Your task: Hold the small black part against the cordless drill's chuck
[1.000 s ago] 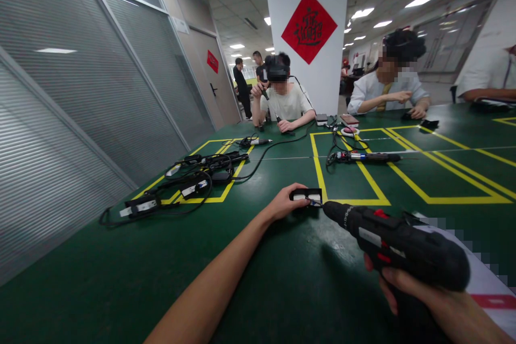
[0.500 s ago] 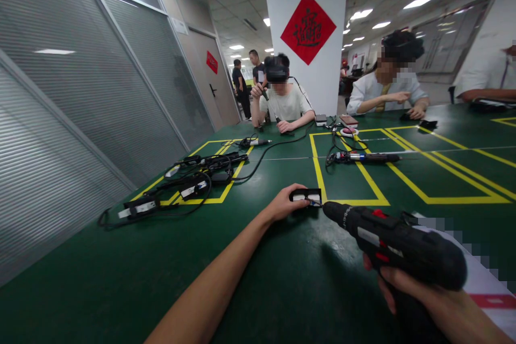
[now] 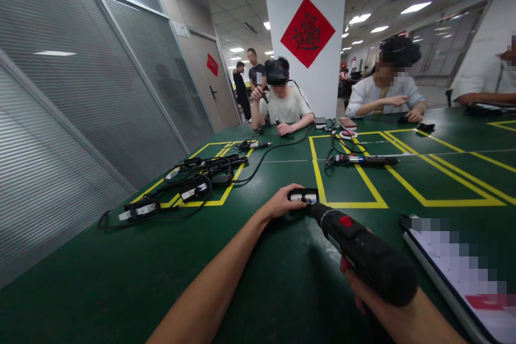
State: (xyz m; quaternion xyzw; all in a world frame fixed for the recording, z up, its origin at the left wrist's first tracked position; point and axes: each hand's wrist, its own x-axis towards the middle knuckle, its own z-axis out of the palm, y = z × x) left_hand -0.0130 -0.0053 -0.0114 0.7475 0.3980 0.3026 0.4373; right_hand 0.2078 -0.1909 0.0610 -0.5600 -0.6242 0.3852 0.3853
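Observation:
My left hand (image 3: 285,201) grips the left end of a small black box (image 3: 313,192) that rests on the green table. White blocks (image 3: 298,197) sit inside the box. In my right hand (image 3: 357,287) is a black cordless drill (image 3: 363,247) with a red switch on top. Its chuck points forward and left at the box, with the bit tip at or just over the box's right part. Whether the tip touches anything I cannot tell. The drill body hides much of my right hand's fingers.
Black cables and adapters (image 3: 217,166) lie on the left of the green table (image 3: 121,274). A pen-shaped electric tool (image 3: 363,160) lies ahead, inside yellow tape lines. A clipboard with paper (image 3: 451,274) is at right. Co-workers (image 3: 292,102) sit across the table.
The drill has moved left and swung so that its chuck is now at the box. More of the clipboard shows at right. My left hand stays on the box.

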